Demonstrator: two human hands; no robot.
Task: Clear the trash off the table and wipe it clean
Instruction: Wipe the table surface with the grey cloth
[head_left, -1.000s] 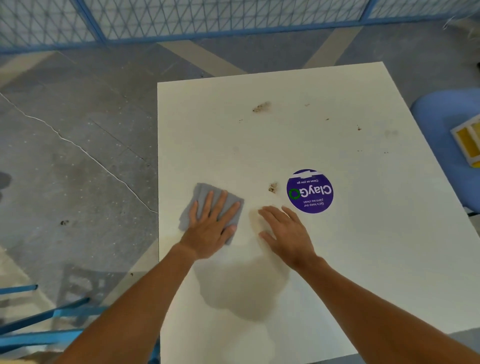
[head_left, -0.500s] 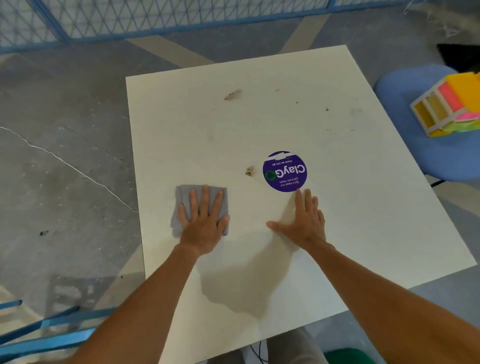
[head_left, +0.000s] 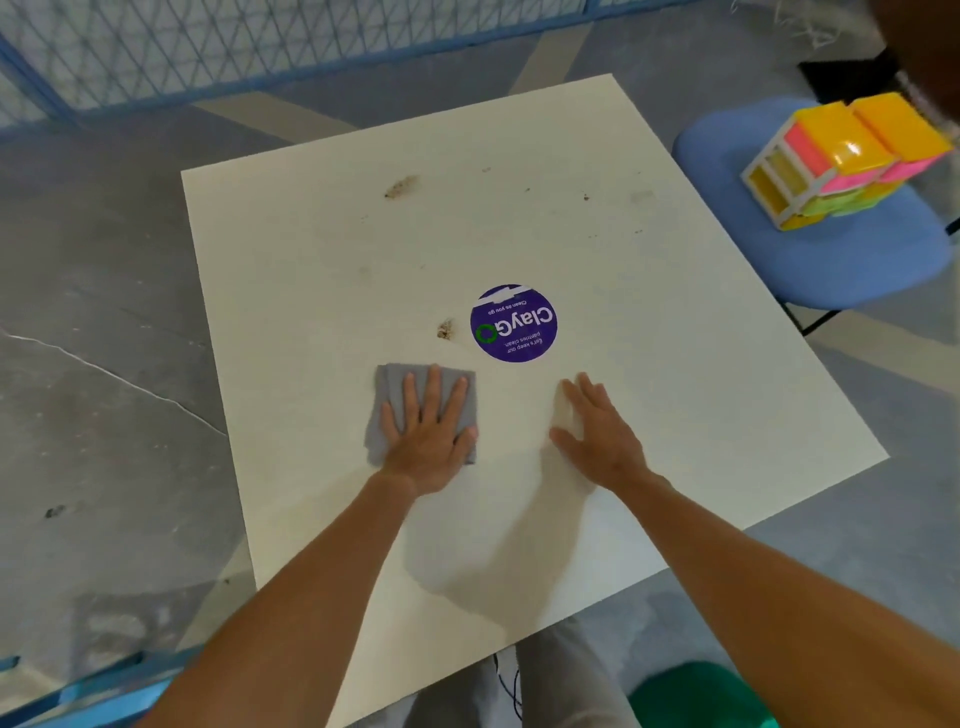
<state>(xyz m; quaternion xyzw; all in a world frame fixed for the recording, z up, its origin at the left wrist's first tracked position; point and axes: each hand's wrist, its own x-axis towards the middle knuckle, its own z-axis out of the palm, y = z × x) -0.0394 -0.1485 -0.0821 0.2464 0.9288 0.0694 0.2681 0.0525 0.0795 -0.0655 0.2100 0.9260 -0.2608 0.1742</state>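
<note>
The white square table (head_left: 675, 415) carries a round purple ClayGo sticker (head_left: 513, 322) near its middle. My left hand (head_left: 428, 434) presses flat on a folded grey cloth (head_left: 395, 387), fingers spread and straight. A small brown crumb patch (head_left: 444, 329) lies just beyond the cloth, left of the sticker. Another brown smear (head_left: 400, 187) sits toward the far edge, and tiny dark specks (head_left: 586, 197) dot the far right part. My right hand (head_left: 597, 431) rests flat on the bare tabletop, to the right of the cloth and below the sticker.
A blue chair (head_left: 852, 270) stands right of the table with a yellow, pink and green drawer box (head_left: 841, 161) on its seat. A blue mesh fence (head_left: 260, 47) runs along the back. Grey concrete floor lies left; a green seat (head_left: 696, 696) shows below.
My left hand has slid the cloth to the right, from the table's left edge toward the crumb patch. My right hand shifted right and turned to rest below the sticker. The camera view swung right.
</note>
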